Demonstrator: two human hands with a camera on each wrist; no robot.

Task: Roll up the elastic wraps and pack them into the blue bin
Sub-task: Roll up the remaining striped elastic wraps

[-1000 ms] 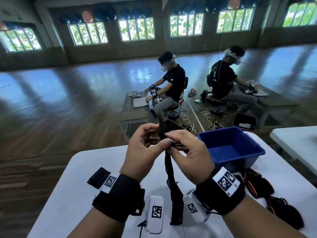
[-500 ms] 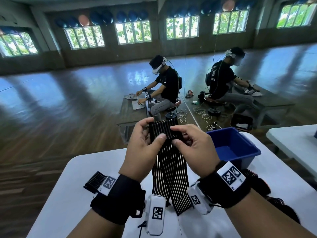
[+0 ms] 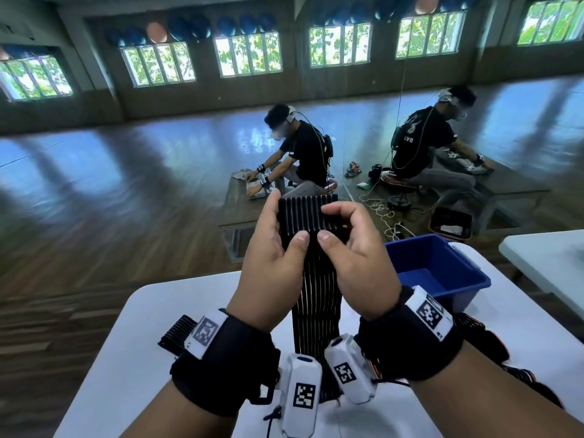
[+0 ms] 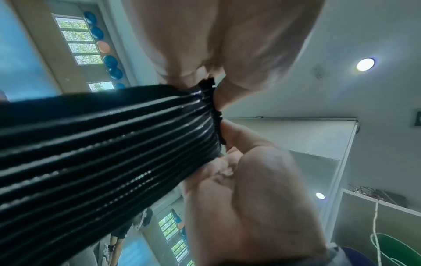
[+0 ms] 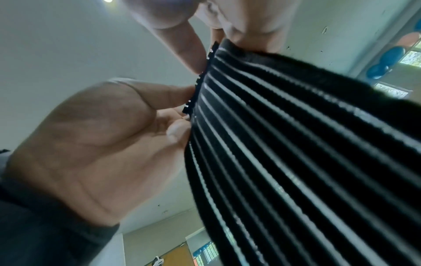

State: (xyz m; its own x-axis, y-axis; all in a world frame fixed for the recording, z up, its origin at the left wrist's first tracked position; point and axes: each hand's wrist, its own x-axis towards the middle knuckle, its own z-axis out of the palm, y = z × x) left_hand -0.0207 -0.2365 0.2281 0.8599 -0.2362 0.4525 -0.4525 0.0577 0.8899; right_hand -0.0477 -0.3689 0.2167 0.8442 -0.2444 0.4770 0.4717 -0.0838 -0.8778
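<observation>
A black elastic wrap with thin white stripes [image 3: 316,298] hangs from both hands above the white table [image 3: 132,349]. Its top end is folded over, facing me flat. My left hand [image 3: 271,248] pinches that fold on the left side, thumb in front. My right hand [image 3: 354,248] pinches it on the right, thumb beside the left one. The left wrist view shows the wrap [image 4: 102,153] clamped between thumb and fingers; in the right wrist view the wrap [image 5: 296,144] is held the same way. The blue bin [image 3: 442,273] stands at the right and looks empty.
More black wraps with orange stripes [image 3: 493,352] lie on the table right of my right forearm. Another black wrap [image 3: 177,333] pokes out behind my left wrist. A second white table [image 3: 546,263] is at the far right. A seated person [image 3: 300,159] works ahead by a mirror.
The wrap turned from edge-on to flat toward me, and its top end is now folded over. Both hands rose slightly and their thumbs came closer together.
</observation>
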